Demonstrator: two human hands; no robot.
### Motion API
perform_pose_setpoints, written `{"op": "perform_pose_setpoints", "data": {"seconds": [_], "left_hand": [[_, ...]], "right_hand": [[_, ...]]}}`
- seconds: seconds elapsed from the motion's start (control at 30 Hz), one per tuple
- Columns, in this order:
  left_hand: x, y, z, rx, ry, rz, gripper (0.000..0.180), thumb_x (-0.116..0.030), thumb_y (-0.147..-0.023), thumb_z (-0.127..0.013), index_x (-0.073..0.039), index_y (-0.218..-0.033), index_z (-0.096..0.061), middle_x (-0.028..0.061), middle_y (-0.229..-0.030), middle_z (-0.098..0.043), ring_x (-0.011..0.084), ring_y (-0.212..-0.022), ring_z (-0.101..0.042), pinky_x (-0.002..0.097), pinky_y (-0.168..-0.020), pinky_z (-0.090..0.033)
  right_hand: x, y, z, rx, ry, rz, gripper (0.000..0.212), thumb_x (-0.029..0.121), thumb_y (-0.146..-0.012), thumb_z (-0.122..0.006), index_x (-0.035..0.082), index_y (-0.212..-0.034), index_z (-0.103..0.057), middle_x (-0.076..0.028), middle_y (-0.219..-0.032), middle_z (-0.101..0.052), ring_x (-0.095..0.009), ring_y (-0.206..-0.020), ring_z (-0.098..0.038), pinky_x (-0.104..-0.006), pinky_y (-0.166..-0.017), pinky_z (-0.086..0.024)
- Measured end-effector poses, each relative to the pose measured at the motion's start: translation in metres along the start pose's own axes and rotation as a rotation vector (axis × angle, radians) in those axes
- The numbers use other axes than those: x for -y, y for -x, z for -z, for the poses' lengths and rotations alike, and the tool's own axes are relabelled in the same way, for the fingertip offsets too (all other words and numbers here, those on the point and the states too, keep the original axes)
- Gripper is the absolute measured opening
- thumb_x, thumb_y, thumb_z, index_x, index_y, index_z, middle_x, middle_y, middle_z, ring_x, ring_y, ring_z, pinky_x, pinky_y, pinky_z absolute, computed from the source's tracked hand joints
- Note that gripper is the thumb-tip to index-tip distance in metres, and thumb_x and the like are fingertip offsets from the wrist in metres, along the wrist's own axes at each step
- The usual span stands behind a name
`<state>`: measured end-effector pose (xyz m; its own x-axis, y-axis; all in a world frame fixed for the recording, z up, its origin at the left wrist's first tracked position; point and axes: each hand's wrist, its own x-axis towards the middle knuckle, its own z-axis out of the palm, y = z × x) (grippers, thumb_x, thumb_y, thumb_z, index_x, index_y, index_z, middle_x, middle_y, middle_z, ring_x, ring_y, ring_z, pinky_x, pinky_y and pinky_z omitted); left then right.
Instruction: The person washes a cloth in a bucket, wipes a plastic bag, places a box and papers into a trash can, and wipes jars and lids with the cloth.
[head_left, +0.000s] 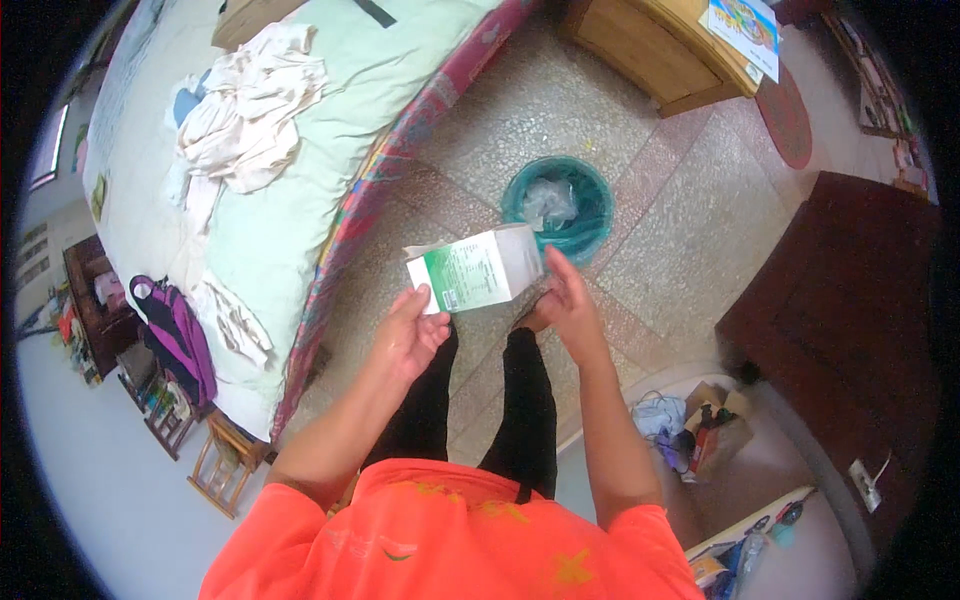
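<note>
My left hand (412,328) grips a white and green cardboard box (470,272) by its lower left corner, thumb on the printed side. The box is tilted, and a flap stands out at its upper left. My right hand (570,312) is just beyond the box's right end, its fingers extended and holding nothing that I can see. Past the box, on the floor, stands a round teal bin (585,240) with a crumpled clear plastic bag (549,204) inside. The box's right end overlaps the bin's near left rim in view.
On the left is a bed (365,95) with rumpled white clothes (250,110) and a purple and black bag (180,335) by its edge. A wooden cabinet (660,50) stands ahead. At right are dark red furniture (840,330) and a carton of odds and ends (718,430).
</note>
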<state>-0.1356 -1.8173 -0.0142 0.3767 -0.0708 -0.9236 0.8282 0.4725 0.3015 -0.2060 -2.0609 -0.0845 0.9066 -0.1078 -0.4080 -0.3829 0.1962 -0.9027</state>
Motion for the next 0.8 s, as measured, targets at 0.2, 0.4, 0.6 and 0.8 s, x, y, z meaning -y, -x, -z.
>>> {"op": "perform_pose_setpoints", "data": {"seconds": [0.2, 0.4, 0.6, 0.8], "left_hand": [[-0.029, 0.044, -0.017, 0.184, -0.030, 0.083, 0.013, -0.023, -0.094, -0.059, -0.012, -0.100, -0.056, -0.0015, -0.076, -0.060, 0.0079, -0.054, -0.053, 0.0231, -0.047, -0.041], [-0.071, 0.094, -0.027, 0.443, -0.098, 0.040, 0.014, -0.026, -0.093, -0.061, -0.013, -0.096, -0.056, -0.0039, -0.069, -0.055, 0.0059, -0.048, -0.046, 0.0210, -0.046, -0.041], [-0.111, 0.123, -0.034, 0.346, -1.034, -1.050, 0.064, -0.029, -0.081, -0.072, -0.005, -0.135, -0.045, 0.0168, -0.130, -0.051, 0.0281, -0.118, -0.053, 0.0404, -0.094, -0.047], [-0.126, 0.200, -0.085, 0.664, -1.726, -1.375, 0.110, -0.043, -0.054, -0.087, -0.003, -0.141, -0.033, 0.0202, -0.137, -0.044, 0.0370, -0.129, -0.041, 0.0437, -0.110, -0.030]], "right_hand": [[0.113, 0.020, -0.028, 0.061, 0.726, 0.441, 0.112, 0.034, -0.055, -0.087, 0.006, -0.147, -0.029, -0.019, -0.152, -0.026, -0.037, -0.141, -0.027, -0.0490, -0.114, -0.020], [0.196, 0.026, -0.036, 0.155, 0.833, 0.503, 0.112, 0.032, -0.055, -0.086, 0.005, -0.147, -0.027, -0.020, -0.144, -0.040, -0.037, -0.135, -0.036, -0.0499, -0.113, -0.021], [0.250, 0.056, -0.053, 0.126, 0.937, 0.669, 0.099, 0.030, -0.058, -0.084, 0.006, -0.141, -0.036, -0.016, -0.137, -0.048, -0.032, -0.129, -0.045, -0.0497, -0.110, -0.026], [0.278, 0.076, -0.059, 0.084, 1.002, 0.799, 0.093, 0.033, -0.059, -0.083, 0.007, -0.138, -0.040, -0.015, -0.137, -0.048, -0.032, -0.130, -0.043, -0.0518, -0.110, -0.025]]}}
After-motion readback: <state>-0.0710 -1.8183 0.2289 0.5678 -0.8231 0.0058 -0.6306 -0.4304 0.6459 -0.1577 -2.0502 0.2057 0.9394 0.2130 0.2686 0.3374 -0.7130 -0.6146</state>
